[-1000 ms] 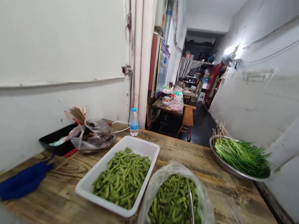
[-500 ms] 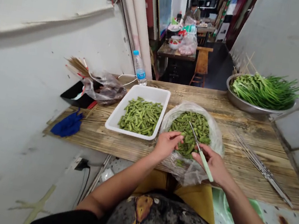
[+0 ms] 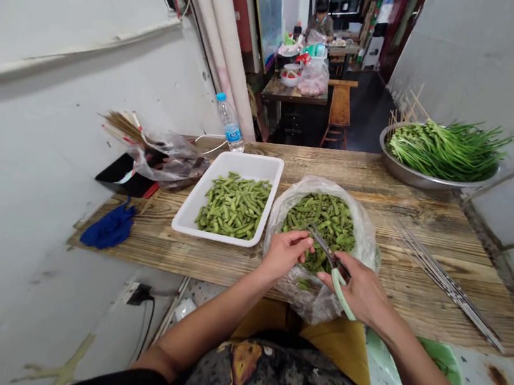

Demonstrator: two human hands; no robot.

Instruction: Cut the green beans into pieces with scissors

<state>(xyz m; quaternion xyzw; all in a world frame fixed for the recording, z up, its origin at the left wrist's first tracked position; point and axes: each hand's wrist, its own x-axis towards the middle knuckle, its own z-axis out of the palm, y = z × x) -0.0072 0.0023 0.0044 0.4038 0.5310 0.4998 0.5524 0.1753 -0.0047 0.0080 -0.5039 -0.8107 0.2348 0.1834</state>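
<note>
My right hand [image 3: 361, 286] is closed around a pair of scissors [image 3: 342, 295] with pale green handles; the blades point up and left toward my left hand. My left hand [image 3: 287, 252] pinches an edamame pod [image 3: 311, 242], mostly covered by the fingers, close to the blade tips. Both hands are above a clear plastic bag [image 3: 369, 232], rolled open and full of green edamame pods [image 3: 331, 213]. Left of the bag, a white plastic tray [image 3: 185, 217] holds more pods [image 3: 233, 207] in a heap.
Right of the bag lie several metal skewers [image 3: 446, 282]. A steel bowl [image 3: 421, 177] of green chives stands at the back right. Along the left are a water bottle [image 3: 231, 124], a bag of skewers [image 3: 179, 158] and a blue cloth [image 3: 108, 225]. Beyond, a person sits at another table.
The scissors have turned in my right hand, their blades now nearer my left fingers. My left hand stays pinched over the bag. The whole view has shifted slightly.
</note>
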